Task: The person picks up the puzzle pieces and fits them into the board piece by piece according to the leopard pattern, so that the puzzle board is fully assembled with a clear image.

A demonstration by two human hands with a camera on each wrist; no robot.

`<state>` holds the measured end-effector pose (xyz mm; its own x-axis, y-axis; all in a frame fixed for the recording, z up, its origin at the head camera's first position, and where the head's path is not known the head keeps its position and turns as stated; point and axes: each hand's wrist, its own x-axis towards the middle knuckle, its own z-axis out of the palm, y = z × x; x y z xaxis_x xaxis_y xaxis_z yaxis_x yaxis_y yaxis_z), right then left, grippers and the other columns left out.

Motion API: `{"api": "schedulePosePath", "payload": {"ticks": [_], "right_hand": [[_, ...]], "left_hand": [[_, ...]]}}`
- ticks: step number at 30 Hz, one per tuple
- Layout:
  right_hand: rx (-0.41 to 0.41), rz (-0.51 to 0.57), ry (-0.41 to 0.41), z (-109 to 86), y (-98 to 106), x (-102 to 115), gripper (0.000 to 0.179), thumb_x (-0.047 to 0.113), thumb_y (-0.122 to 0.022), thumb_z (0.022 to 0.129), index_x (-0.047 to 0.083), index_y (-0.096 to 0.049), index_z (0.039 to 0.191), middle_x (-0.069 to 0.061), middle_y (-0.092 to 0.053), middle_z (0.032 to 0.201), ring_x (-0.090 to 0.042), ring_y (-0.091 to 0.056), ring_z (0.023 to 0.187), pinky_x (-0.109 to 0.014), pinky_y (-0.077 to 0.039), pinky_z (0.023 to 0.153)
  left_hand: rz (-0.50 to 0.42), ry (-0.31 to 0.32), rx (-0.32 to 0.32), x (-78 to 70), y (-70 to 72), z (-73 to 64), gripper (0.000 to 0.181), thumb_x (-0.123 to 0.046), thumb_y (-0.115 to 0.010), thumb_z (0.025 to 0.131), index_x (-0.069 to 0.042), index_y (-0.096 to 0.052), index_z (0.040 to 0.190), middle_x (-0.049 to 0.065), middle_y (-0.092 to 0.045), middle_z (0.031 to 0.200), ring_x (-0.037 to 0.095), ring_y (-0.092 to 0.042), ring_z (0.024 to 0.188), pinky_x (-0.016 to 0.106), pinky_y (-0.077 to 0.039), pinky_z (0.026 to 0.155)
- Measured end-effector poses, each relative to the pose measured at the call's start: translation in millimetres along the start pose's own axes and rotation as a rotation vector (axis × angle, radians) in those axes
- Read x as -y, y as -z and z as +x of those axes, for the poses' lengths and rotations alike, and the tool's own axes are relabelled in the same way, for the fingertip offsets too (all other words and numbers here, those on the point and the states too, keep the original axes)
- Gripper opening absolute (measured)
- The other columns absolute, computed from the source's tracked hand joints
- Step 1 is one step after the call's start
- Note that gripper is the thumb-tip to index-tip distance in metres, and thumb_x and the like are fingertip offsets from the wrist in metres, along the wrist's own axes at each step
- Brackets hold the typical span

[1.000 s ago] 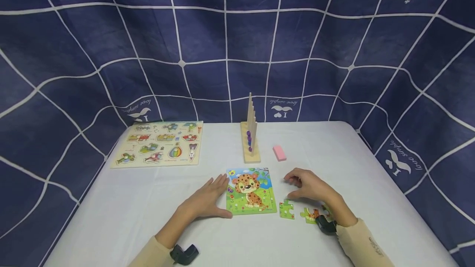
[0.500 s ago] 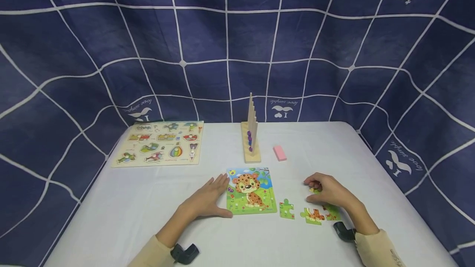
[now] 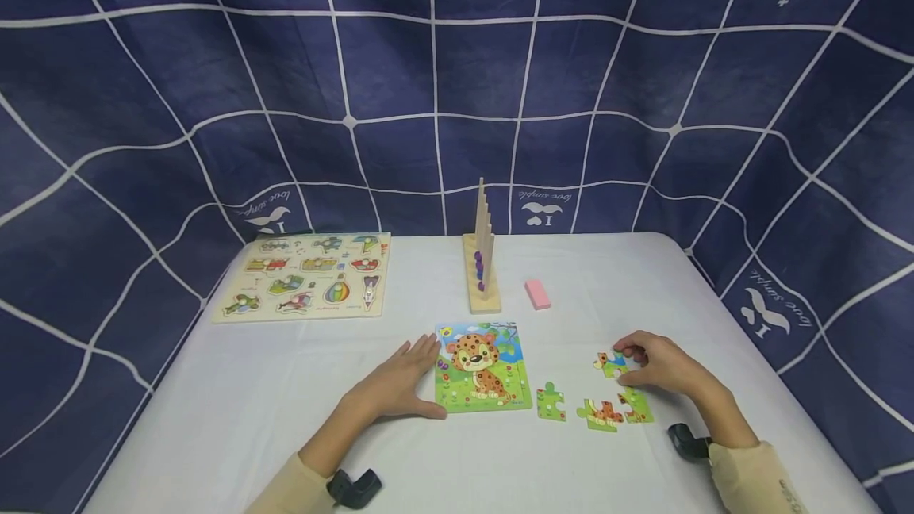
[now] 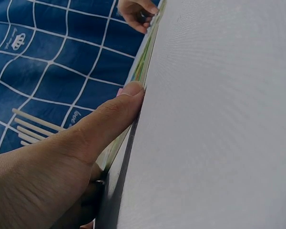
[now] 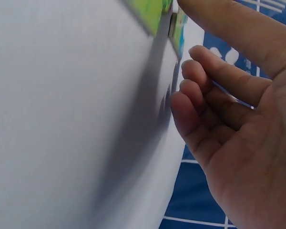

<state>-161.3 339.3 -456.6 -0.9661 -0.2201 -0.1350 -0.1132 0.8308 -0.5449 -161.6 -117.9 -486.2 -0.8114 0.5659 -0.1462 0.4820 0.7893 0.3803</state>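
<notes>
A square leopard jigsaw puzzle [image 3: 481, 371] lies on the white table. Along its left edge rests my left hand [image 3: 400, 383], fingers stretched out and thumb at the near left corner. My right hand [image 3: 664, 363] is at the right, its thumb and loosely bent fingers beside a blue and green puzzle piece [image 3: 610, 363]. In the right wrist view, the fingers [image 5: 195, 71] look bent with nothing gripped. Nearer me lie a green piece [image 3: 551, 403], a leopard-spotted piece [image 3: 602, 416] and another green piece [image 3: 638, 406].
Behind the puzzle stands a wooden peg stand [image 3: 484, 276] with purple and blue beads. A pink block [image 3: 538, 294] lies to its right. At the far left is a vehicle peg-puzzle board [image 3: 307, 276]. A blue checked curtain [image 3: 400, 78] surrounds the table [image 3: 286, 395].
My right hand has moved right from beside the leopard puzzle, past the loose pieces, uncovering the blue and green piece and the green one below it. My left hand has stayed put.
</notes>
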Motion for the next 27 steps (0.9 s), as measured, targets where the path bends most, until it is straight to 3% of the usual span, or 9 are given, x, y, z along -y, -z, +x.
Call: {"api": "schedulePosePath", "payload": {"ticks": [14, 27], "right_hand": [[0.065, 0.041, -0.026, 8.2, 3, -15, 0.049, 0.02, -0.088, 0.067, 0.003, -0.066, 0.107, -0.002, -0.056, 0.086, -0.013, -0.048, 0.079, -0.02, -0.043, 0.061], [0.032, 0.063, 0.023, 7.1, 1, -18, 0.041, 0.019, -0.087, 0.069, 0.004, -0.066, 0.101, 0.0, -0.057, 0.081, -0.006, -0.049, 0.072, -0.018, -0.045, 0.059]], "left_hand": [[-0.009, -0.008, -0.009, 0.3, 0.5, 0.4, 0.117, -0.075, -0.068, 0.069, -0.001, -0.03, 0.151, 0.012, -0.023, 0.162, 0.027, -0.018, 0.152, 0.046, -0.018, 0.125], [-0.01, -0.008, -0.002, 0.1, 1.1, -0.1, 0.116, -0.073, -0.069, 0.069, -0.002, -0.029, 0.152, 0.012, -0.022, 0.162, 0.027, -0.018, 0.152, 0.046, -0.018, 0.125]]}}
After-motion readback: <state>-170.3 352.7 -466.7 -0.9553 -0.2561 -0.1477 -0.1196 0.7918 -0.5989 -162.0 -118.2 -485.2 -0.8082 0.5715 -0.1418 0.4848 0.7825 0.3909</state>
